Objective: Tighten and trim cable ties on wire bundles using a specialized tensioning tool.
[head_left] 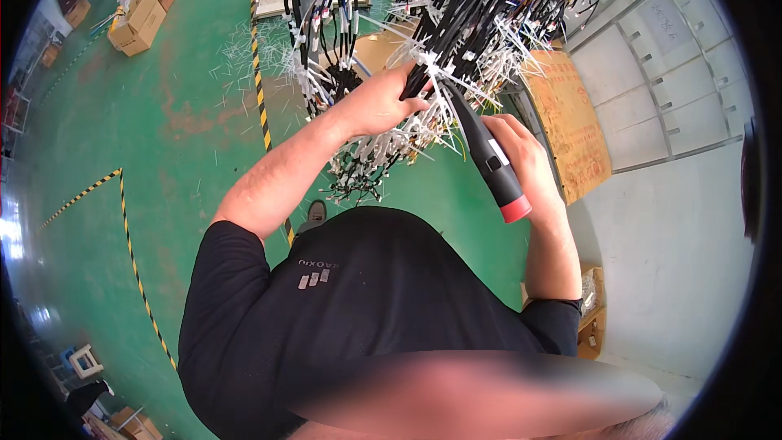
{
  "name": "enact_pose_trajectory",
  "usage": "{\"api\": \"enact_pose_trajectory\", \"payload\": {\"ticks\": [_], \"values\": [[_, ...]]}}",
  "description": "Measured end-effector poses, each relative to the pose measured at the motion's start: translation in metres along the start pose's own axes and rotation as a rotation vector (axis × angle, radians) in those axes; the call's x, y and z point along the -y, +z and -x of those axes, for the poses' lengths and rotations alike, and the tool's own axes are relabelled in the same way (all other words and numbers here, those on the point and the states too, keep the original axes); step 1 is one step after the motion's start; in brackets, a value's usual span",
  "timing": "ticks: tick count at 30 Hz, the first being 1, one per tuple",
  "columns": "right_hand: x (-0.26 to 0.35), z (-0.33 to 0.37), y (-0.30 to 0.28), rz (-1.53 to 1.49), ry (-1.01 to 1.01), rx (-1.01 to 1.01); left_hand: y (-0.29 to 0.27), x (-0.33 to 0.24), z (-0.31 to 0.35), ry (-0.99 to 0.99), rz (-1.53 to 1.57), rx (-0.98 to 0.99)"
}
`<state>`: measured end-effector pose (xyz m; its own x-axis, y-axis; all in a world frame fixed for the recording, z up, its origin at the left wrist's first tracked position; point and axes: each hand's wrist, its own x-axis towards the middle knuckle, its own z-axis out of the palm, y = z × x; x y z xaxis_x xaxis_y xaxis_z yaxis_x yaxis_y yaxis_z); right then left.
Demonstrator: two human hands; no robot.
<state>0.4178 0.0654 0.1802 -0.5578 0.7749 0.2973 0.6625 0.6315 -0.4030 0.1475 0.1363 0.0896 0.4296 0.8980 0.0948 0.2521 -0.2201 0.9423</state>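
Note:
A large bundle of black wires (460, 20) with white connectors and white cable ties hangs in front of me. My left hand (381, 104) is closed round the lower part of one bunch, its thumb on the near side. In my right hand (521, 155) is a black cable tie gun (482, 145) with a red rear end. The gun's narrow nose points up and left, close to the white cable ties (425, 59) above my left hand. Whether the nose touches a tie I cannot tell. Part of my right hand's fingers is hidden behind the gun.
Another hanging bunch of wires (322, 24) is to the left, and loose wire ends (362, 167) dangle below. White tie scraps (252, 57) litter the green floor. A brown board (570, 126) stands at the right by a white wall; cardboard boxes (138, 24) sit far left.

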Motion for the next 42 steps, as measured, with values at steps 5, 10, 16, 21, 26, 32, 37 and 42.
{"api": "enact_pose_trajectory", "payload": {"ticks": [5,10,16,21,26,32,37,42], "values": [[-0.031,0.001,0.018,0.138,-0.083,-0.106,0.001,-0.001,-0.001,0.038,0.102,-0.088],[-0.03,0.002,0.03,0.229,-0.193,-0.167,-0.017,-0.009,0.006,-0.081,0.347,0.078],[-0.048,0.024,0.052,0.291,-0.079,-0.279,-0.025,0.009,0.0,-0.052,0.361,0.075],[-0.065,0.036,0.052,-0.336,0.097,-0.253,-0.019,0.017,-0.004,-0.045,0.427,0.052],[-0.078,0.027,0.027,-0.319,-0.028,-0.264,-0.018,0.027,-0.004,-0.006,0.492,0.112],[-0.071,-0.01,-0.017,-0.323,-0.079,-0.032,-0.014,0.009,-0.001,-0.091,0.476,0.109],[-0.055,-0.027,-0.027,-0.294,-0.183,0.129,-0.015,0.012,-0.002,-0.018,0.472,0.197],[-0.048,-0.023,-0.028,-0.287,-0.133,0.161,-0.016,0.011,0.0,0.004,0.359,0.199]]}}
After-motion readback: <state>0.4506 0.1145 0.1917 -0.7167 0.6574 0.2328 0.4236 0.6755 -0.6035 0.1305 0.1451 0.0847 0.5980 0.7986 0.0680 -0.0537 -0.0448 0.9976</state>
